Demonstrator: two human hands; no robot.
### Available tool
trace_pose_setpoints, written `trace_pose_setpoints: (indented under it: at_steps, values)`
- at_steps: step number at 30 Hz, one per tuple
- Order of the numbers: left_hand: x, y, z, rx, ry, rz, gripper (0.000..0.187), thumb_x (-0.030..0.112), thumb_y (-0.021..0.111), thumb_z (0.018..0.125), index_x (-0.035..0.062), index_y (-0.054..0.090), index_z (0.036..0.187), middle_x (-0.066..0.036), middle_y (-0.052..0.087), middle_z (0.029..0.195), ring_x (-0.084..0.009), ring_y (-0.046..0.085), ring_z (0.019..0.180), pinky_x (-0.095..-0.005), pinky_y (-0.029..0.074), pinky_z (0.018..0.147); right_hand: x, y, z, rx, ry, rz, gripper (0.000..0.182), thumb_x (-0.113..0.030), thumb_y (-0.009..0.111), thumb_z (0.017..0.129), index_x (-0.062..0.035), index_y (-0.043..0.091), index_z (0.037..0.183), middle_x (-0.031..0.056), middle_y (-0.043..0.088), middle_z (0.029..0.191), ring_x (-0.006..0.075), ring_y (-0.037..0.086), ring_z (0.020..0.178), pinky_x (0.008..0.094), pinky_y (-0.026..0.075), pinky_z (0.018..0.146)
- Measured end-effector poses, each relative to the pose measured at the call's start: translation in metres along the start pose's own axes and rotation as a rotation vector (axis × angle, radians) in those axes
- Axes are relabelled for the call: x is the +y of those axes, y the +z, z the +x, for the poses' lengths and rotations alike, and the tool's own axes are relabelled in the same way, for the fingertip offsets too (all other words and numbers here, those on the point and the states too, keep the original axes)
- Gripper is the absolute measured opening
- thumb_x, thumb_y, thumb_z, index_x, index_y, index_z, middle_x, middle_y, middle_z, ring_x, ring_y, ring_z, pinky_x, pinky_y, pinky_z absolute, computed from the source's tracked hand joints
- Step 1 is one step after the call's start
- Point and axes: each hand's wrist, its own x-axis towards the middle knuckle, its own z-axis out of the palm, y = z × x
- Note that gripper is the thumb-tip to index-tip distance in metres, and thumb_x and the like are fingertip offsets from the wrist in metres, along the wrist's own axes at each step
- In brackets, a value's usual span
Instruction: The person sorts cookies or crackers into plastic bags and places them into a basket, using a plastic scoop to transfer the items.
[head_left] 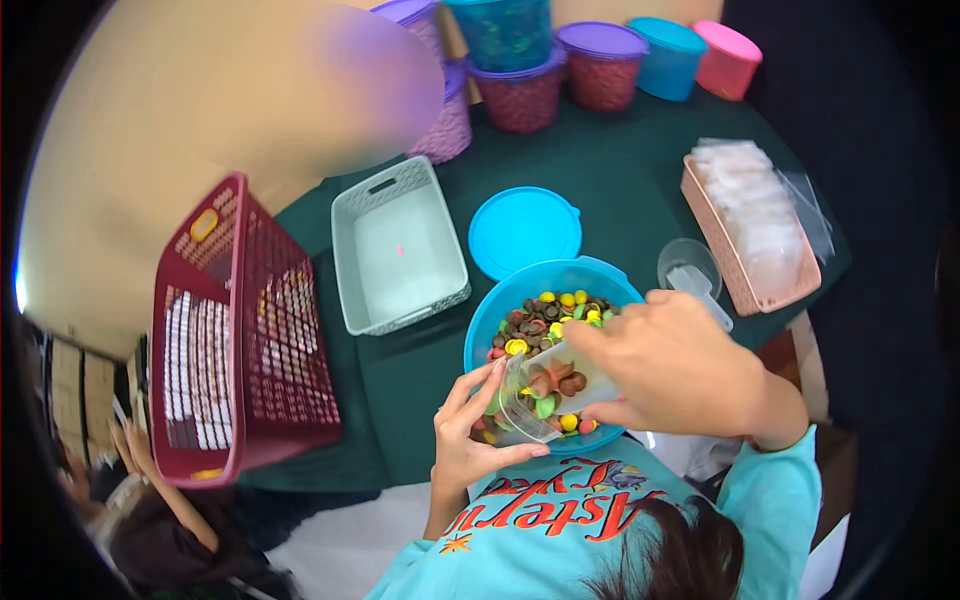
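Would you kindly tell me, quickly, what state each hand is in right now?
Left hand: closed, holding a clear plastic container.
Right hand: closed, holding a translucent whitish plastic scoop.

table [620,190]: dark green cloth; clock centre = blue lid [525,232]
blue tub [560,274]: 5–6 o'clock, just beside lid
grey-green basket [400,280]: 9
maroon basket [288,385]: 8, table's end
lidded tubs [602,80]: 11 to 2, far edge
salmon basket [722,245]: 3
clear cup [680,258]: 3–4
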Motion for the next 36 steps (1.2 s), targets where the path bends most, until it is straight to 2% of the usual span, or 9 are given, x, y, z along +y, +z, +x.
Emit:
trace_pose_setpoints:
  at_steps: [4,7,14,20,22,23,30,32,36]
  values:
    - [-0.003,-0.001,0.007,-0.058,0.045,-0.026,0.087,0.028,0.085,0.042,-0.0017,0.051,0.116,-0.018,0.053,0.110,-0.0252,0.057,0.097,-0.0332,0.049,0.078,-0.028,0.011,0.000,0.022,0.021,-0.176,0.034,-0.023,0.067,0.063,-0.0025,0.049,0.083,0.0101,0.058,0.058,0.0226,0.060,0.058,0.0318,0.041,0.056]
    - [-0.003,-0.001,0.007,-0.057,-0.111,-0.102,0.089,0.027,0.086,0.040,-0.0020,0.051,0.117,-0.018,0.053,0.108,-0.0213,0.056,0.094,-0.0277,0.049,0.072,-0.042,0.017,-0.003,0.108,0.006,-0.381,0.025,-0.015,0.061,0.063,-0.0022,0.050,0.082,0.0089,0.056,0.056,0.0201,0.059,0.057,0.0281,0.039,0.055]
    - [-0.008,0.000,0.006,-0.052,-0.044,-0.099,0.091,0.027,0.086,0.039,-0.0036,0.049,0.117,-0.018,0.053,0.108,-0.0230,0.055,0.096,-0.0302,0.048,0.076,-0.044,0.017,-0.014,0.174,0.104,-0.398,0.031,-0.015,0.060,0.065,0.0001,0.054,0.091,0.0088,0.057,0.057,0.0191,0.059,0.058,0.0278,0.039,0.054]
    - [-0.004,-0.003,0.007,-0.028,-0.012,-0.158,0.091,0.028,0.086,0.041,-0.0048,0.049,0.117,-0.019,0.051,0.110,-0.0249,0.053,0.101,-0.0334,0.044,0.085,-0.020,0.009,-0.022,0.203,0.111,-0.206,0.044,-0.028,0.065,0.067,-0.0008,0.052,0.098,0.0087,0.057,0.057,0.0214,0.060,0.058,0.0306,0.040,0.054]
    - [0.001,-0.004,0.005,0.004,-0.104,-0.353,0.091,0.028,0.085,0.041,-0.0056,0.048,0.117,-0.019,0.050,0.113,-0.0262,0.052,0.104,-0.0344,0.042,0.088,-0.006,0.002,-0.025,0.108,0.064,0.064,0.053,-0.039,0.067,0.067,-0.0003,0.050,0.100,0.0109,0.055,0.056,0.0253,0.058,0.055,0.0347,0.041,0.051]
    - [0.002,-0.006,0.003,-0.021,-0.110,-0.356,0.091,0.027,0.086,0.042,-0.0063,0.048,0.117,-0.019,0.048,0.115,-0.0266,0.051,0.106,-0.0347,0.041,0.089,0.003,0.009,-0.023,0.158,0.021,0.141,0.058,-0.047,0.066,0.068,-0.0008,0.050,0.100,0.0121,0.054,0.054,0.0284,0.057,0.053,0.0379,0.040,0.049]
    - [0.007,-0.001,-0.011,0.069,-0.132,-0.278,0.091,0.027,0.086,0.042,-0.0066,0.047,0.117,-0.019,0.047,0.117,-0.0266,0.050,0.107,-0.0352,0.040,0.091,0.025,0.007,-0.008,-0.007,-0.030,0.175,0.065,-0.054,0.064,0.066,-0.0025,0.051,0.103,0.0096,0.054,0.051,0.0282,0.057,0.051,0.0365,0.040,0.049]
    - [0.010,0.000,-0.016,0.111,-0.182,-0.368,0.091,0.029,0.086,0.044,-0.0059,0.047,0.118,-0.020,0.046,0.118,-0.0266,0.048,0.108,-0.0349,0.040,0.091,0.031,0.004,-0.006,-0.003,0.023,0.194,0.066,-0.055,0.058,0.071,0.0014,0.049,0.102,0.0182,0.058,0.063,0.0350,0.059,0.064,0.0409,0.045,0.058]
    - [0.006,0.001,-0.030,0.212,-0.190,-0.574,0.092,0.030,0.085,0.045,-0.0103,0.045,0.117,-0.019,0.045,0.118,-0.0257,0.047,0.110,-0.0352,0.035,0.095,0.046,0.003,0.000,-0.065,0.054,0.169,0.065,-0.055,0.060,0.069,-0.0028,0.048,0.106,0.0177,0.058,0.062,0.0340,0.059,0.064,0.0422,0.044,0.060]
